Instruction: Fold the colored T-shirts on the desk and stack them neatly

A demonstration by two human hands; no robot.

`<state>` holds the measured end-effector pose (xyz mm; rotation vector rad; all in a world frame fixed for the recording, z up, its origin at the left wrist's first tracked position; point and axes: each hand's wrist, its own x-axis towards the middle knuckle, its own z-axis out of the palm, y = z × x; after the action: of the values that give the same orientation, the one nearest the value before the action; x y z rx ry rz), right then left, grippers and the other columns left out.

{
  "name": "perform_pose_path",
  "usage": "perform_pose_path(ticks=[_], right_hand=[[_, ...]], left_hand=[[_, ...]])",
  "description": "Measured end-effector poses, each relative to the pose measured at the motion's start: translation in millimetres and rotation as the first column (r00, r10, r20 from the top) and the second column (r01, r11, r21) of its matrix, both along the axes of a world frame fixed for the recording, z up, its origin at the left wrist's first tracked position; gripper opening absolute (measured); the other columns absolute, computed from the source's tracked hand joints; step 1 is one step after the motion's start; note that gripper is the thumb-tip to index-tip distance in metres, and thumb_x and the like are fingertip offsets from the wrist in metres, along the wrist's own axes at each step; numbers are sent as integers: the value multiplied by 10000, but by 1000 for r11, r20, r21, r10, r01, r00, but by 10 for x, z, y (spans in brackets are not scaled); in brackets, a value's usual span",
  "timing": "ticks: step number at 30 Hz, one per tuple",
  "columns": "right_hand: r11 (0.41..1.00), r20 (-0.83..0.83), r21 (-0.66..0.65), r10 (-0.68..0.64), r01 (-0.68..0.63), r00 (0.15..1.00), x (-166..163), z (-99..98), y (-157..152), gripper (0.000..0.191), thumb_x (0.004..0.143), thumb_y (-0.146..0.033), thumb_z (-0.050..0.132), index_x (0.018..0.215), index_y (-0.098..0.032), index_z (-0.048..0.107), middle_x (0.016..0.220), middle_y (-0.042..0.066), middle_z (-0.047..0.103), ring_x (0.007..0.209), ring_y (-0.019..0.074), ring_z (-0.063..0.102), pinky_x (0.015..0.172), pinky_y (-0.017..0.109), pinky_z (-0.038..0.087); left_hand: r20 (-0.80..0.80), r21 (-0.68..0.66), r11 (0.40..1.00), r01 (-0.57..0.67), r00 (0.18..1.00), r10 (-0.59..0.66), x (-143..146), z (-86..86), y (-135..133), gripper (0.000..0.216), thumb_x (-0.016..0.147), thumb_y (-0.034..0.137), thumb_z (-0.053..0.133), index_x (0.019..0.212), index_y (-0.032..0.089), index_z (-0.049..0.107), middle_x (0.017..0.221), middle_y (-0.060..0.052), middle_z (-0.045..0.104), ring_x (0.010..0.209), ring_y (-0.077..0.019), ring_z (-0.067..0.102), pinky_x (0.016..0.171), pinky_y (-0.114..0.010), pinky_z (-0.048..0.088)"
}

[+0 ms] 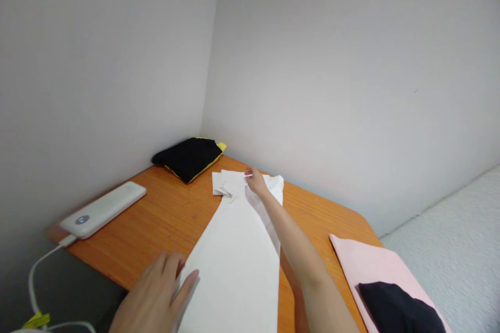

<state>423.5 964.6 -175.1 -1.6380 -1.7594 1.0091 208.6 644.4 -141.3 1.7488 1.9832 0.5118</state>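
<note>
A long white garment (238, 250) lies lengthwise on the wooden table, its far end folded and bunched into uneven edges. At the near left edge of the cloth is my left hand (156, 291), its thumb stretched over the fabric and its fingers apart from the thumb beside the edge. My right hand (255, 181) reaches across to the far end, over the bunched part, with its fingers spread and touching or just above the fabric. My right forearm covers part of the garment's right side.
A white power bank (105, 208) with a plugged-in cable (35, 276) lies at the left. A black and yellow folded cloth (189, 158) sits in the back corner by the walls. Pink fabric (371, 257) with a black piece (398, 307) on it lies at the right.
</note>
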Motion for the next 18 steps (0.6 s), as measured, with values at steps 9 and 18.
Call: perform_pose_path(ticks=[9, 18], right_hand=[[988, 388, 134, 18, -76, 921, 321, -206, -845, 657, 915, -392, 515, 1447, -18, 417, 1512, 259, 372, 1446, 372, 262, 1177, 508, 199], [991, 666, 97, 8, -97, 746, 246, -369, -1134, 983, 894, -780, 235, 1563, -62, 182, 1622, 204, 56, 1499, 394, -63, 1133, 676, -38]], left_hand=[[-198, -208, 971, -117, 977, 75, 305, 155, 2058, 553, 1023, 444, 264, 1079, 58, 656, 1149, -234, 674, 1116, -324, 634, 897, -421, 483], [-255, -332, 927, -173, 963, 89, 463, -155, 3173, 382, 941, 424, 594, 1212, 155, 605, 1238, -106, 620, 1102, -242, 617, 946, -476, 520]])
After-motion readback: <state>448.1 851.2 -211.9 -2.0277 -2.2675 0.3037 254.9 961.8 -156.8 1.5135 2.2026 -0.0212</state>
